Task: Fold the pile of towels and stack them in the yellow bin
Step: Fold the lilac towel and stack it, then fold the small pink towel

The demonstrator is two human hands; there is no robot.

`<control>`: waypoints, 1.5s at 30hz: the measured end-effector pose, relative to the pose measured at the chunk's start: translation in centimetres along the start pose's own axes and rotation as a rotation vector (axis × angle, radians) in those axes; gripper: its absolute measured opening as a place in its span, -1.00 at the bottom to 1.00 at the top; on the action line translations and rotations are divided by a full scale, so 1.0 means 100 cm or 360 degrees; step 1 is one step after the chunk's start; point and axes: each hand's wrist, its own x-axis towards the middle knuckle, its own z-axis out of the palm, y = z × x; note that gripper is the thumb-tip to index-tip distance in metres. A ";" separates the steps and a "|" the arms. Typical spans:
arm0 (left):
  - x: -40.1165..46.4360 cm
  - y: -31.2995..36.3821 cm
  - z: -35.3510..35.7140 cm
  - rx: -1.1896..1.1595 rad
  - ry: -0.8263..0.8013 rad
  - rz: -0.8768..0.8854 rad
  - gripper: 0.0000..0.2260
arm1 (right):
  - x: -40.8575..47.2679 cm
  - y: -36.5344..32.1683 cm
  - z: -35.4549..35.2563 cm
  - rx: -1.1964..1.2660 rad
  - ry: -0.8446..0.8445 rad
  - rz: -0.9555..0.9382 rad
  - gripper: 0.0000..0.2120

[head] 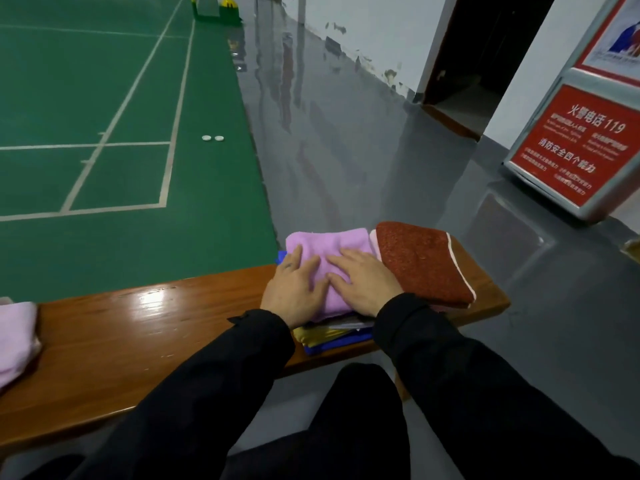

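Observation:
A folded lilac towel (329, 242) lies on the wooden bench (138, 327), on top of a flattened stack of yellow and blue cloth (329, 337). My left hand (294, 289) and my right hand (363, 280) both press flat on it, fingers straight. Just to its right, a folded rust-red towel (426, 265) with a white edge rests near the bench's right end. Another pale pink towel (15, 337) sits at the bench's far left, partly cut off by the frame. No yellow bin is in view.
Behind the bench lie a green court floor (104, 133) with white lines and a glossy grey floor (346, 150). A red fire-safety sign stand (575, 147) is at the right. My dark-trousered knee (363, 410) is below the bench's front edge.

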 end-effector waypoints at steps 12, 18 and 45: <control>-0.042 -0.046 -0.075 -0.1229 0.0471 -0.0327 -0.70 | 0.028 -0.133 0.005 0.0502 0.0175 -0.0181 -0.80; -0.102 -0.124 -0.108 -0.1003 0.0470 -0.0492 -0.75 | 0.032 -0.224 0.056 0.0600 -0.0123 -0.0313 -0.83; -0.201 -0.262 -0.235 -0.0049 0.1320 -0.0680 -0.85 | 0.003 -0.249 0.079 0.0974 -0.0329 -0.0348 -0.86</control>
